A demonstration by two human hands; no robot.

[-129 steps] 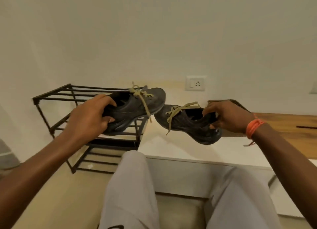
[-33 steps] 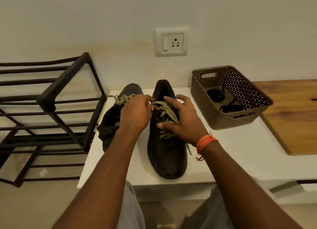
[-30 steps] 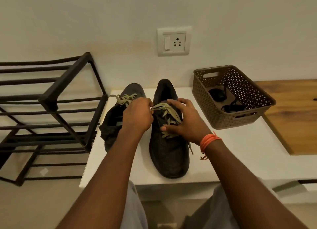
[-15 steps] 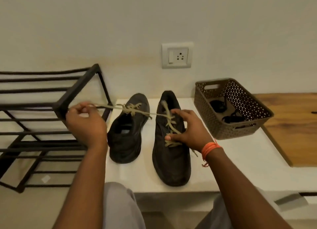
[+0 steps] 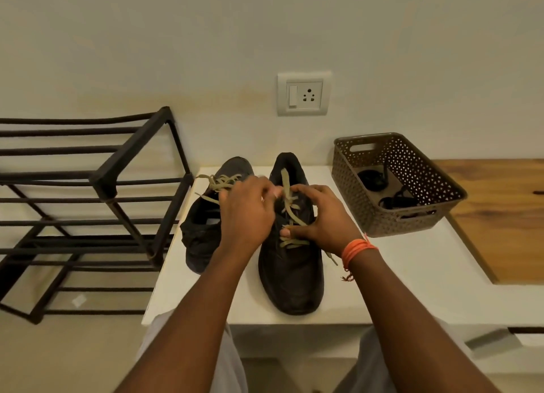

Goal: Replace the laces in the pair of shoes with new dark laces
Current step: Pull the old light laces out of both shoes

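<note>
Two dark shoes stand side by side on a white table (image 5: 397, 280), toes toward me. The right shoe (image 5: 291, 278) carries a loosened tan lace (image 5: 290, 207). My left hand (image 5: 247, 213) is over its upper eyelets, fingers curled and pinching the lace. My right hand (image 5: 321, 219) holds the shoe's side, thumb pressing on the tongue. The left shoe (image 5: 203, 233) keeps its tan lace (image 5: 219, 183) tied, partly hidden by my left hand. Dark laces (image 5: 394, 198) lie coiled in a brown basket (image 5: 412, 225).
A black metal shoe rack (image 5: 103, 186) stands close to the table's left edge. A wall socket (image 5: 304, 93) is behind the shoes. A wooden surface (image 5: 500, 216) adjoins the table on the right. My knees are under the table's near edge.
My left hand, which had pulled a lace end far out to the left, has come back to the right shoe's eyelets. The right hand stays on the shoe.
</note>
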